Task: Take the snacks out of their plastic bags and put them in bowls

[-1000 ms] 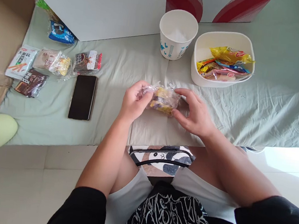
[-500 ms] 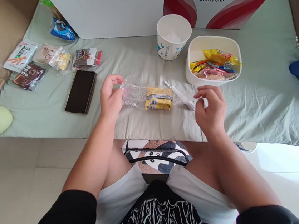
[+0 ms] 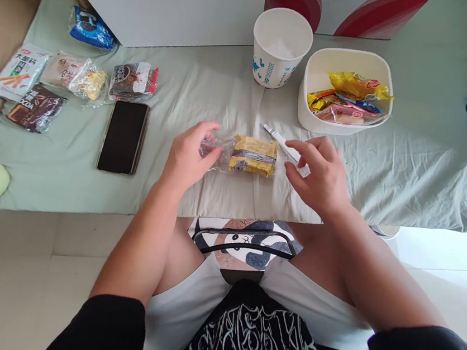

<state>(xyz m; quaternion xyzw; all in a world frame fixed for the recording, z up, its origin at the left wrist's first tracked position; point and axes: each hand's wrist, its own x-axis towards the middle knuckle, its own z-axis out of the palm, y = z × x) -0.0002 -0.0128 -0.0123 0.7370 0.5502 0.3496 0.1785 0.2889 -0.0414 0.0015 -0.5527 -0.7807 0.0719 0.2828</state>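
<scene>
Clear film encloses the snack pack (image 3: 253, 156), which lies flat on the green sheet (image 3: 407, 161) near its front edge, midway between both hands. The left hand (image 3: 189, 156) pinches the bunched left end of the film between thumb and fingers; this judgement rests on the crumpled wrap showing at the fingertips. The right hand (image 3: 321, 176) hovers just right of the pack, fingers spread and grasping nothing, apparently clear of the wrap. A white pen-like tool (image 3: 282, 141) lies on the sheet just beyond the right fingertips, partly hidden by them. Toward the rear edge stand a paper cup (image 3: 280, 48) and, to its right, a white tub (image 3: 342, 128) filled with wrapped sweets. A phone (image 3: 123, 137) lies face up left of the left hand; further packets (image 3: 132, 80) sit near the left rear corner. Nothing lies between either hand and the pack.
</scene>
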